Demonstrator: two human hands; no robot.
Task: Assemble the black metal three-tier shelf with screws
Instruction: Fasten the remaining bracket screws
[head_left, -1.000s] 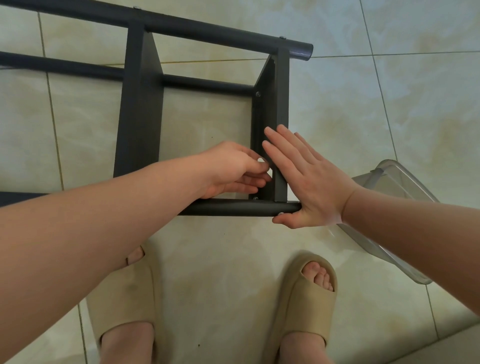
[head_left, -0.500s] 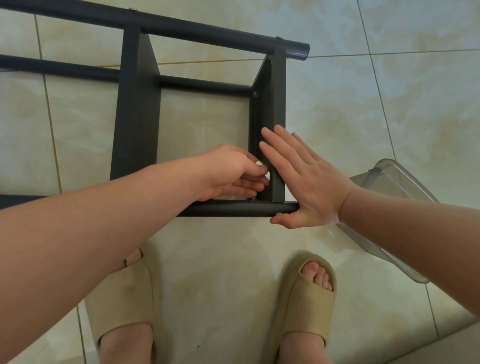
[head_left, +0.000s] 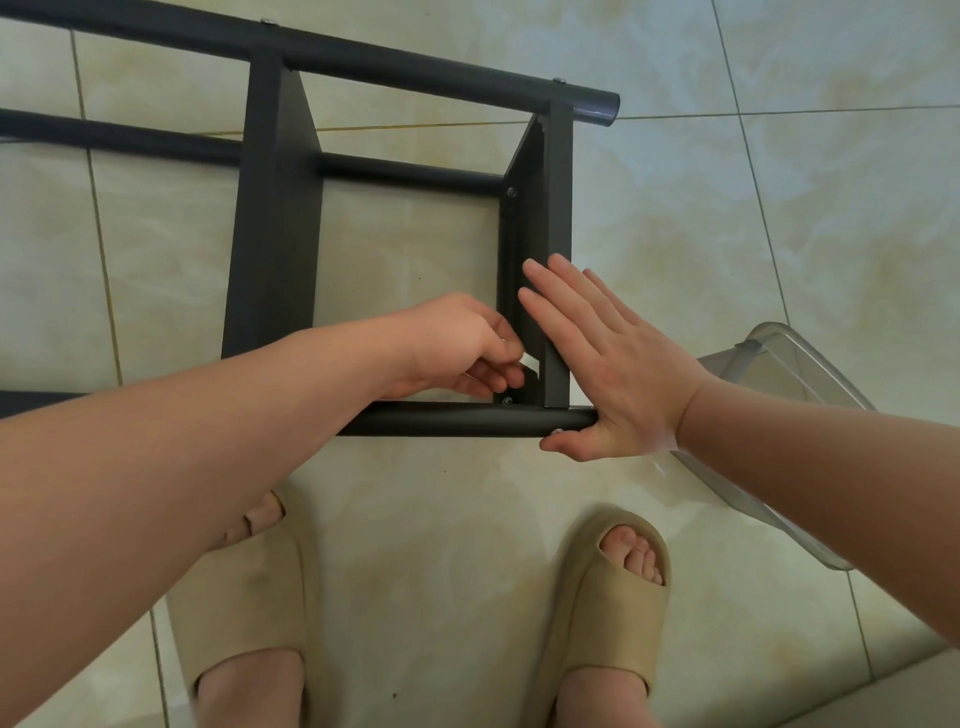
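Fingers straight, right hand steadies black metal shelf frame; left hand pinches something hidden, probably a screw.

The floor is glossy cream-beige marbled ceramic tile, laid in large squares; thin dark grout lines cross it, and one joint further back shows yellowish; soft, even light lies over it, with a pale bluish sheen towards the far right; a clear plastic storage box stands tilted on the tiles at the right; a duller grey-beige strip cuts the near right corner.
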